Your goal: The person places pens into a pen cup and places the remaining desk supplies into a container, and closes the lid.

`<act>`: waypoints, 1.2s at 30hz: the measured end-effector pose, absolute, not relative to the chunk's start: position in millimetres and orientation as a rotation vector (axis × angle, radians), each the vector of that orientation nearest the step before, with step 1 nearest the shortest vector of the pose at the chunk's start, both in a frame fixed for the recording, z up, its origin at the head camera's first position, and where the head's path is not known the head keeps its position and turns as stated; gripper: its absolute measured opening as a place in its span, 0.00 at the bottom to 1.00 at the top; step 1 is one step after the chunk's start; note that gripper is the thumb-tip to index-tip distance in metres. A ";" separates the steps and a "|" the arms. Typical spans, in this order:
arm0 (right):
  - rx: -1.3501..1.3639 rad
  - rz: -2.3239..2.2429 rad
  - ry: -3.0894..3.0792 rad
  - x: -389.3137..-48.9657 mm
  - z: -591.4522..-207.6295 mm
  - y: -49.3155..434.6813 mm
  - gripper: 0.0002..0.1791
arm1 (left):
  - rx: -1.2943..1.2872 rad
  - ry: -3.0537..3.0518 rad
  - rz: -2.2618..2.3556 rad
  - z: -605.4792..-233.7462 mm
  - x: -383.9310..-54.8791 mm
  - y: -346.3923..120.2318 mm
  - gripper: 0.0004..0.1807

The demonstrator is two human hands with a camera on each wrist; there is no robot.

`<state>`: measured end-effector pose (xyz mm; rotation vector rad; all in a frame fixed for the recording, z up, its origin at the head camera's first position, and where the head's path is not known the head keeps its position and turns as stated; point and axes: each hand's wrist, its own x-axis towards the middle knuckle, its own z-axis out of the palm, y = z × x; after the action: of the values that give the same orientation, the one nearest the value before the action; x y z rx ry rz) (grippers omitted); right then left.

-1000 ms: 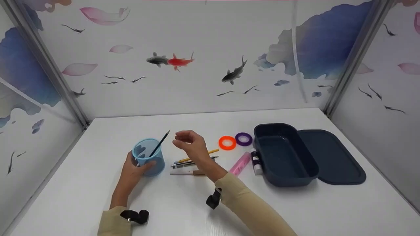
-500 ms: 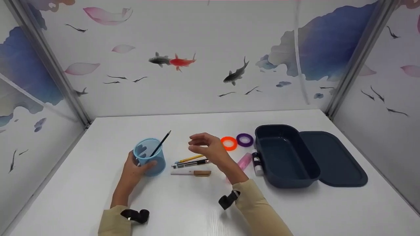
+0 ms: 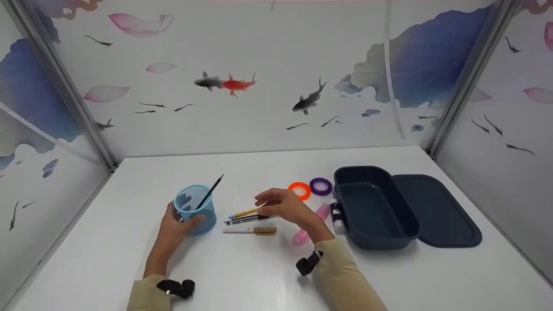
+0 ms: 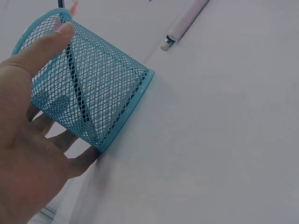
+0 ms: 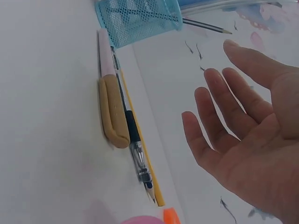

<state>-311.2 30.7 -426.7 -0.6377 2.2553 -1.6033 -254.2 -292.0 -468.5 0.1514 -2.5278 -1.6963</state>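
Note:
My left hand (image 3: 173, 229) grips a light-blue mesh pen cup (image 3: 206, 220), thumb over the near side and fingers behind it, with the base at the table in the left wrist view. A dark pencil (image 3: 211, 190) leans inside the cup, its tip above the rim. My right hand (image 3: 293, 209) hovers over a small group of writing tools, fingers loosely bent and holding nothing. In the right wrist view its palm and spread fingers (image 5: 212, 116) show beside a brown-capped marker (image 5: 114, 112), a clear-barrelled black pen (image 5: 132, 126) and a yellow pencil (image 5: 145, 154).
Right of the pens lie a pink tube-shaped item (image 3: 301, 236) and a white-and-dark stick (image 3: 338, 222). Behind are an orange ring (image 3: 306, 190) and a purple ring (image 3: 321, 186). A dark-blue box (image 3: 376, 207) stands at the right, its lid (image 3: 445, 211) beside it.
My right hand has moved right, away from the pen cup, then come down over the pens. My left hand keeps its grip on the cup in the same place.

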 end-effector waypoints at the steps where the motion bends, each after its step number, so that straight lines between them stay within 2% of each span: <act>1: -0.633 -1.586 2.262 -311.9 -428.9 31.5 0.20 | 0.152 -2.528 -1.695 -468.8 -253.8 -292.1 0.56; 8: -0.581 -1.446 2.311 -312.9 -441.7 34.1 0.20 | 0.184 -2.549 -1.677 -471.1 -252.2 -292.2 0.57; 24: -0.475 -1.256 2.384 -311.9 -446.5 32.9 0.14 | 0.186 -2.530 -1.689 -471.8 -254.1 -293.3 0.56; 36: -0.505 -1.210 2.379 -310.8 -448.2 35.7 0.14 | 0.159 -2.539 -1.703 -468.4 -253.8 -292.4 0.56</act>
<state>-310.8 35.7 -448.2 -0.5054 2.3792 -1.2102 -253.8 -292.4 -468.4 0.1593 -2.5394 -1.7026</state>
